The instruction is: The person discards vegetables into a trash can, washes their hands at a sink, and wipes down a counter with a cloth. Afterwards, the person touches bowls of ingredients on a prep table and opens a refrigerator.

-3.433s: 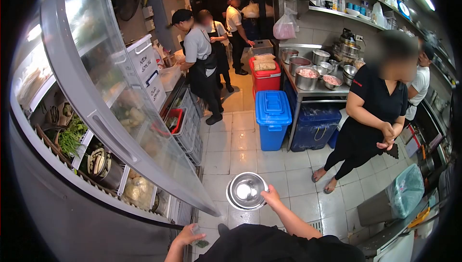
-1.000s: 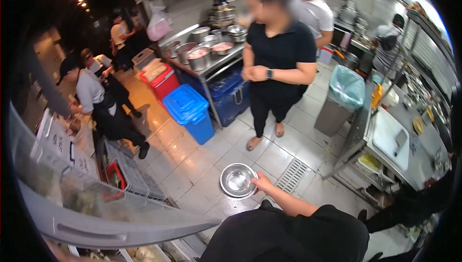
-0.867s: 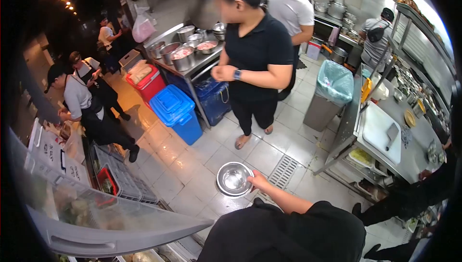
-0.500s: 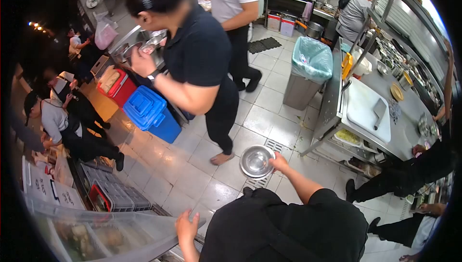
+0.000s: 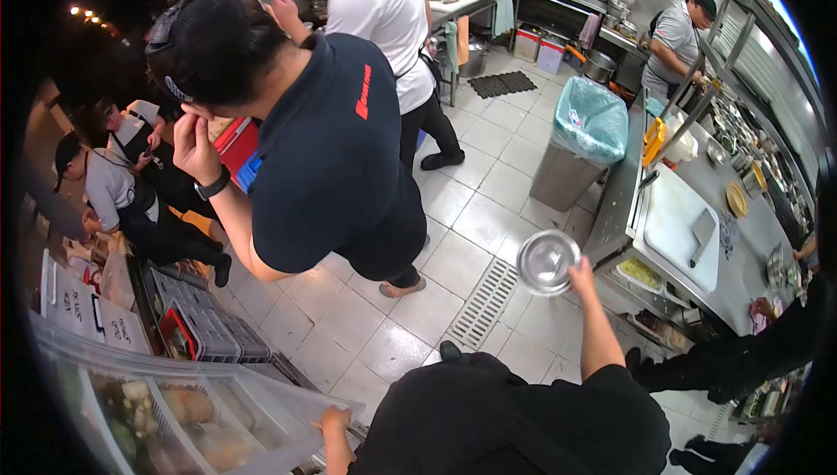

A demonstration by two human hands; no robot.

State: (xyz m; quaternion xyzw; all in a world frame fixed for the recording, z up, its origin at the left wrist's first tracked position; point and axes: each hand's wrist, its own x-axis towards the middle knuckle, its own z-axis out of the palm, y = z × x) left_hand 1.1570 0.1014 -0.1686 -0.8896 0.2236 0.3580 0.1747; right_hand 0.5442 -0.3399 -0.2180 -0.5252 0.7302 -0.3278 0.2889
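My right hand (image 5: 580, 276) grips the rim of a shiny round metal bowl (image 5: 547, 263), held out over the tiled floor. The bowl's inside faces up and looks bare. At the lower left, my left hand (image 5: 333, 424) has its fingers closed over the edge of a see-through panel (image 5: 288, 414), which looks like a cooler's lid or door. Behind that panel lie divided food bins (image 5: 187, 410) with pale and greenish contents, blurred through the plastic. Part of my left hand is hidden by the panel edge and its thumb is hard to make out.
A person in a dark shirt (image 5: 340, 152) stands close ahead on the left. Beyond is a person in white (image 5: 384, 22). A lined bin (image 5: 567, 157) and a steel counter (image 5: 680, 279) with a cutting board (image 5: 680, 213) and cleaver (image 5: 700, 238) stand right. A floor drain (image 5: 484, 305) lies ahead.
The bowl and my right hand have moved right. My left hand has gone from spread fingers to holding the panel edge. The dark-shirted person has come closer, and the view has shifted.
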